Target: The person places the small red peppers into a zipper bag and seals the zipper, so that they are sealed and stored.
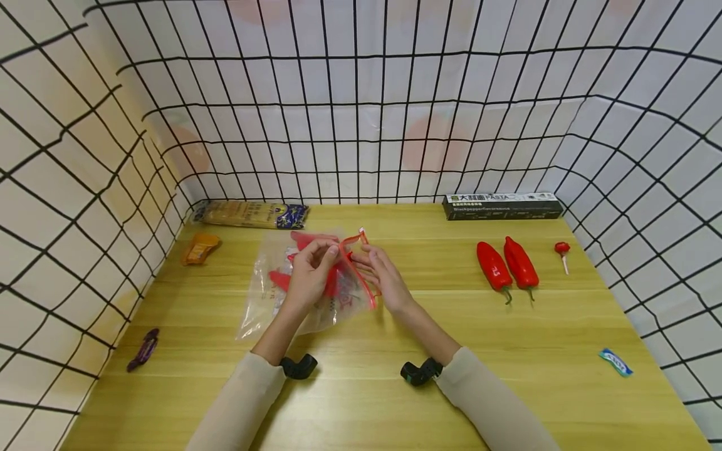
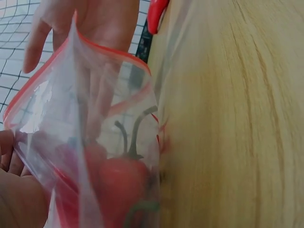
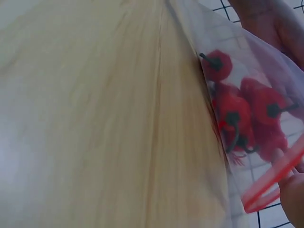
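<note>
A clear zip bag [image 1: 256, 307] with a red zip strip [image 1: 363, 285] lies on the table in front of me, its mouth to the right and spread apart. Several red peppers [image 3: 235, 114] with green stems are inside it. My left hand [image 1: 309, 269] pinches the bag's rim near the far side of the mouth. Relaxed, fairly straight fingers of my right hand [image 1: 389, 279] reach into the mouth, as the left wrist view shows through the plastic. Between those fingers no object shows.
Two red peppers [image 1: 521, 263] lie at right, beside a red lollipop [image 1: 562, 248]. A black pasta box [image 1: 504, 207] and a noodle packet [image 1: 254, 214] stand along the back mesh. Wrapped sweets lie at the sides: orange [image 1: 200, 248], purple [image 1: 143, 349], blue [image 1: 616, 362]. Black wire mesh [image 1: 383, 103] encloses the table.
</note>
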Demonstrator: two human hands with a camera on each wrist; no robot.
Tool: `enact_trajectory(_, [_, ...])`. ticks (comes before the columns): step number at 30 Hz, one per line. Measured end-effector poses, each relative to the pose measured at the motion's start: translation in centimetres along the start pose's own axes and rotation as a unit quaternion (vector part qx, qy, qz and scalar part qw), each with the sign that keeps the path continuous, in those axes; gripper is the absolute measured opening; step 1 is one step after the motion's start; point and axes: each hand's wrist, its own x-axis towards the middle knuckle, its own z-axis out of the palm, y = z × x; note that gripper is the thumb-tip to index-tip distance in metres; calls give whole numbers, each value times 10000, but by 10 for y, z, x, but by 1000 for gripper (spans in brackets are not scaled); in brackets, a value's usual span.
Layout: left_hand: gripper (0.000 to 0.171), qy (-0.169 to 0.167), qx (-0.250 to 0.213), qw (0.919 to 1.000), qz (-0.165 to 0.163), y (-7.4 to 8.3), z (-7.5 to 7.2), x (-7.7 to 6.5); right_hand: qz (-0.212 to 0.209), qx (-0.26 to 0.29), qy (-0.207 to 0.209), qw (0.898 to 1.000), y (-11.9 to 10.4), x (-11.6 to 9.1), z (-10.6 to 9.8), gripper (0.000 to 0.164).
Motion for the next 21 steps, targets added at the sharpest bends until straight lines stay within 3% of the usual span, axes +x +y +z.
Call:
enact_trajectory(5, [24,31,-59,10000,-52,-3,0,2,2,-267,299,9992,-8,-11,-22,47])
enact_trajectory(10, [25,42,161,9999,-29,-4,1,1,-43,-1419,948,9853,-21,-36,-70,43])
enact_trajectory(15, [25,152,1007,9947,113,0,2,-4,418,-2785,1627,9456,-31,-63,-125,48])
enact_trajectory(18, [24,229,1496,9880,313,3,3,-6,668,-3329,1891,9214,-34,-73,-153,53])
enact_trajectory(21, [25,128,1631,9859,340,5,5,-7,889,-3722,2071,9004,-35,-81,-174,58])
